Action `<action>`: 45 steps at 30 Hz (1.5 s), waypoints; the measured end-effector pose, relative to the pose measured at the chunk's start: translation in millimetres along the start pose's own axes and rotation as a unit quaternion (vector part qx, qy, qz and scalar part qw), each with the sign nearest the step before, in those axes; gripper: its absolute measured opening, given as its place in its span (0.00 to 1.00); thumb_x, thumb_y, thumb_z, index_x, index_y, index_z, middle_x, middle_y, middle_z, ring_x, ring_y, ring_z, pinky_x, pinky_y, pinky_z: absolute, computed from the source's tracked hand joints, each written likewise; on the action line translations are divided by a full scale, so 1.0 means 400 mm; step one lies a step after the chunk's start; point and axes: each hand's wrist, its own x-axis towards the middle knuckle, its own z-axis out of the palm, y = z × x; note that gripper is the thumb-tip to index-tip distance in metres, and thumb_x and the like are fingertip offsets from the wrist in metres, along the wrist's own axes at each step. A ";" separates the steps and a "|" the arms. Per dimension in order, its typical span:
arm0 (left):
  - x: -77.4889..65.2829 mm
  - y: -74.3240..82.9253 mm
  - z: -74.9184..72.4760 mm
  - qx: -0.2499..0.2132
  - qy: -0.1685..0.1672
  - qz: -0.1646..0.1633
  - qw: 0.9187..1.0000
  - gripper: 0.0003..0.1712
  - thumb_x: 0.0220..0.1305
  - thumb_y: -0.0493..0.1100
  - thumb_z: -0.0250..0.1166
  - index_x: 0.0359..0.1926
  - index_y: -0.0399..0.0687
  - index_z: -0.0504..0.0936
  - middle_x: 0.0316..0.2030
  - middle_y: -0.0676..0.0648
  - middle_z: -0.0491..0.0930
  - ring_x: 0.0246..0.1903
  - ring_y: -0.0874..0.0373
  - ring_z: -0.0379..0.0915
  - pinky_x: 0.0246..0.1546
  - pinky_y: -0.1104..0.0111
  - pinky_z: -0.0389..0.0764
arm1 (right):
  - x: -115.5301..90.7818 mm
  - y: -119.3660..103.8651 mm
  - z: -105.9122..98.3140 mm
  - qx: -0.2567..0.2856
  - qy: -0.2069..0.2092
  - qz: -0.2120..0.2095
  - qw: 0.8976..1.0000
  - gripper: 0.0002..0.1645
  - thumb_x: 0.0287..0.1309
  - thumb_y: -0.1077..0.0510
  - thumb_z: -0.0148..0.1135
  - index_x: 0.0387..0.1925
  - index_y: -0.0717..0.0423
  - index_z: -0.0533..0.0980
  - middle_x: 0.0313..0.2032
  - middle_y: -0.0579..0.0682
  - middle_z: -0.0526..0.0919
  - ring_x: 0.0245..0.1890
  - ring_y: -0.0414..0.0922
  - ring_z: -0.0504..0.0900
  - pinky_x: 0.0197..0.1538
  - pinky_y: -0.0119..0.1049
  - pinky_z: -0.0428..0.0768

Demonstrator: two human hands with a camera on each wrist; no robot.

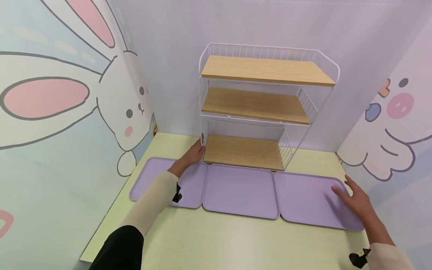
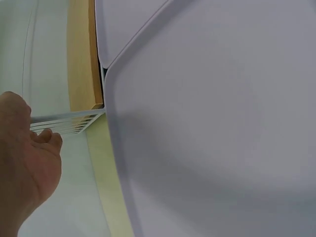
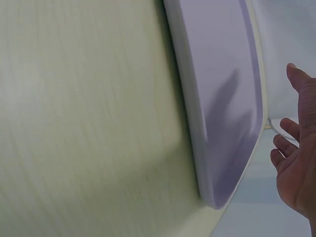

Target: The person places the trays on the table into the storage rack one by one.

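Observation:
A white wire rack (image 1: pixel 259 79) with three wooden shelves stands at the back of the table. My left hand (image 1: pixel 195 152) is at the rack's lower left side; in the left wrist view, the thumb and curled fingers of that hand (image 2: pixel 34 158) pinch the white wire frame (image 2: pixel 69 117) between them. Over the right end of the right purple tray (image 1: pixel 310 197), my right hand (image 1: pixel 357 200) hovers with its fingers spread and holds nothing. Its shadow falls on that tray, as the right wrist view also shows.
Along the rack's front, a middle purple tray (image 1: pixel 241 191) and a left purple tray (image 1: pixel 192 187) lie in a row with the right one on the pale yellow table (image 1: pixel 236 240). Printed curtains hang behind and on both sides, with a rabbit (image 1: pixel 118 108) at left.

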 end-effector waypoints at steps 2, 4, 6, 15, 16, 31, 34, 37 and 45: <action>-0.004 -0.002 0.008 -0.007 0.009 0.008 1.000 0.44 0.90 0.50 0.42 0.92 0.36 0.36 0.91 0.31 0.48 0.90 0.37 0.50 0.92 0.47 0.54 | -0.008 0.024 0.000 0.000 0.000 -0.003 1.000 0.58 0.83 0.37 0.56 0.89 0.71 0.44 0.76 0.90 0.61 0.74 0.90 0.60 0.69 0.86 0.64; 0.012 -0.033 0.026 -0.020 0.019 0.005 1.000 0.43 0.90 0.50 0.41 0.93 0.39 0.35 0.91 0.32 0.47 0.89 0.37 0.51 0.91 0.46 0.56 | -0.015 0.045 0.000 0.002 -0.003 -0.004 1.000 0.57 0.84 0.38 0.55 0.88 0.74 0.46 0.75 0.91 0.60 0.73 0.90 0.61 0.68 0.86 0.64; 0.015 -0.043 0.036 -0.022 0.029 0.007 0.999 0.43 0.90 0.49 0.41 0.93 0.40 0.36 0.91 0.32 0.48 0.89 0.35 0.53 0.90 0.46 0.59 | -0.021 0.067 0.000 0.005 -0.008 -0.005 1.000 0.55 0.84 0.39 0.54 0.86 0.77 0.48 0.74 0.93 0.58 0.72 0.91 0.61 0.67 0.86 0.65; 0.014 -0.035 0.038 -0.017 0.020 0.000 1.000 0.43 0.88 0.44 0.41 0.93 0.39 0.35 0.91 0.32 0.46 0.89 0.34 0.51 0.90 0.44 0.59 | -0.064 0.154 0.019 0.037 -0.025 -0.005 0.999 0.51 0.88 0.45 0.49 0.81 0.86 0.46 0.78 0.93 0.45 0.77 0.93 0.46 0.81 0.86 0.44; 0.014 -0.036 0.041 -0.022 0.023 -0.001 0.999 0.44 0.88 0.45 0.41 0.93 0.43 0.33 0.92 0.34 0.45 0.90 0.35 0.50 0.90 0.45 0.58 | -0.068 0.161 0.024 0.038 -0.023 -0.003 0.999 0.51 0.88 0.45 0.49 0.81 0.86 0.46 0.79 0.92 0.43 0.79 0.92 0.44 0.81 0.85 0.42; -0.095 0.193 -0.044 -0.054 0.002 0.007 0.999 0.41 0.87 0.36 0.38 0.90 0.27 0.32 0.89 0.23 0.41 0.89 0.26 0.44 0.90 0.39 0.50 | -0.065 0.147 0.062 -0.024 0.083 -0.013 0.996 0.28 0.78 0.64 0.46 0.64 0.89 0.70 0.65 0.90 0.68 0.67 0.86 0.64 0.71 0.81 0.61; -0.090 0.187 -0.040 -0.058 0.002 0.008 0.998 0.42 0.86 0.33 0.39 0.89 0.26 0.32 0.89 0.22 0.41 0.88 0.25 0.45 0.90 0.37 0.51 | -0.064 0.138 0.055 -0.039 0.079 -0.004 0.996 0.27 0.78 0.65 0.46 0.63 0.88 0.71 0.56 0.89 0.74 0.60 0.81 0.68 0.62 0.75 0.66; -0.072 0.133 -0.027 -0.068 0.007 0.034 0.997 0.43 0.86 0.37 0.41 0.90 0.30 0.32 0.89 0.24 0.43 0.89 0.29 0.46 0.91 0.42 0.51 | -0.061 0.129 0.043 -0.043 0.054 0.016 0.998 0.28 0.79 0.64 0.45 0.65 0.88 0.68 0.54 0.88 0.74 0.57 0.80 0.70 0.57 0.74 0.70; -0.044 0.073 -0.005 -0.051 0.017 0.034 0.998 0.44 0.85 0.37 0.44 0.91 0.32 0.35 0.89 0.24 0.45 0.89 0.32 0.49 0.90 0.41 0.55 | -0.054 0.112 0.020 -0.052 0.020 0.056 0.997 0.29 0.85 0.59 0.37 0.73 0.79 0.59 0.61 0.89 0.72 0.56 0.86 0.76 0.56 0.78 0.76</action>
